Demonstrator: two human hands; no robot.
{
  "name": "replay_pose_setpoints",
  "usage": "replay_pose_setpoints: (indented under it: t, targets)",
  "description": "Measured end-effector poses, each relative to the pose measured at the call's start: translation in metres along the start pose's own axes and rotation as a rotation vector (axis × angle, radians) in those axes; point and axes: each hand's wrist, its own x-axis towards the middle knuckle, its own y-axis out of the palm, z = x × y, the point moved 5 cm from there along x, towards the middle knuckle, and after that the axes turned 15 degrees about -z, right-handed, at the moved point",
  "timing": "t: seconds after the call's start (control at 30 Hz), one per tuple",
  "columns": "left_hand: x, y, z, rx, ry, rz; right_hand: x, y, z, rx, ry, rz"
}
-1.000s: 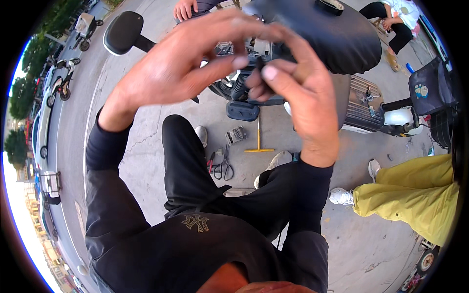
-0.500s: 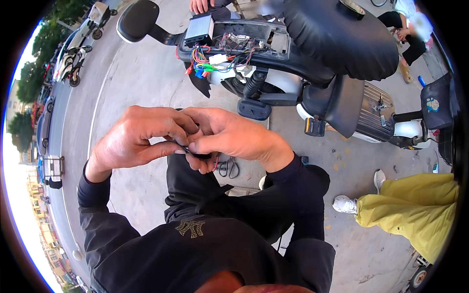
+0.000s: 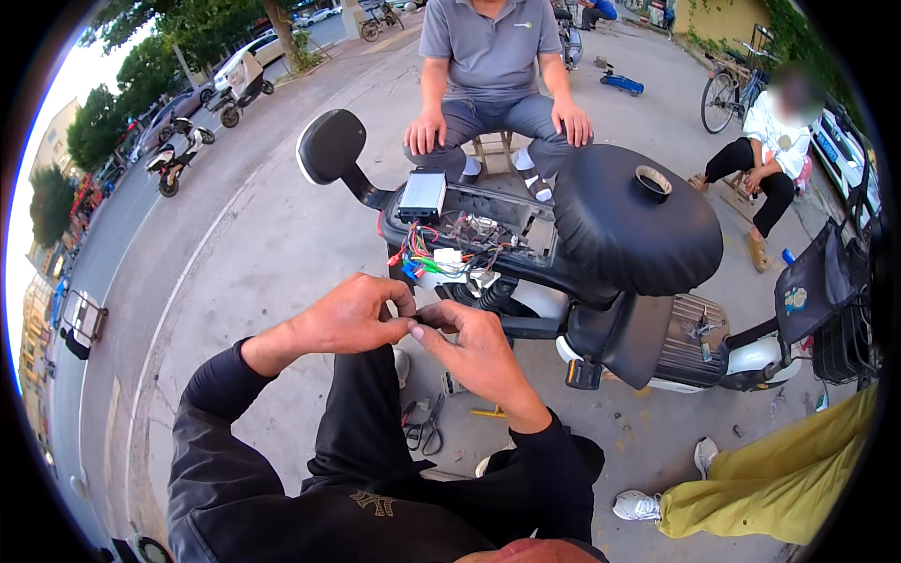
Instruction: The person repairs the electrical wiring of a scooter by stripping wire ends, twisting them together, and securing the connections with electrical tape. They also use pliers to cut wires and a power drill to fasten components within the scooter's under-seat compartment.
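head view, and it's all happening mid-frame: bare left hand [image 3: 361, 314] and bare right hand [image 3: 474, 345] meet almost tip to tip, the fingers [image 3: 399, 298] of both pinched shut on one small dark piece [image 3: 417, 320], its exact shape too tiny to read. it's up over the left knee of the black trousers [image 3: 361, 422], on the near side of the black-and-white scooter [image 3: 615, 342], apart from the multicoloured wire bundle [image 3: 419, 250]. beyond, a silver metal box [image 3: 423, 195] sits by the open bay. good technique here, i'd say: brace one hand against the other, pinch lightly, turn the piece in small rolls, no tugging. lower over the lap would be safer; a slip could drop it towards the dark-handled scissors [image 3: 431, 427] on the grey concrete ground [image 3: 272, 281].
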Motion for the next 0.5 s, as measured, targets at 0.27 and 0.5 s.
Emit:
replay_pose_setpoints:
  t: [0.27,0.5]
  targets:
    - [0.015,0.008,-0.015,-0.333,-0.175,0.077,0.002,-0.023,0.002,0.114,0.002,-0.123]
    - [0.036,-0.013,-0.062,-0.274,0.161,0.107,-0.002,-0.048,0.016,0.249,-0.007,-0.223]
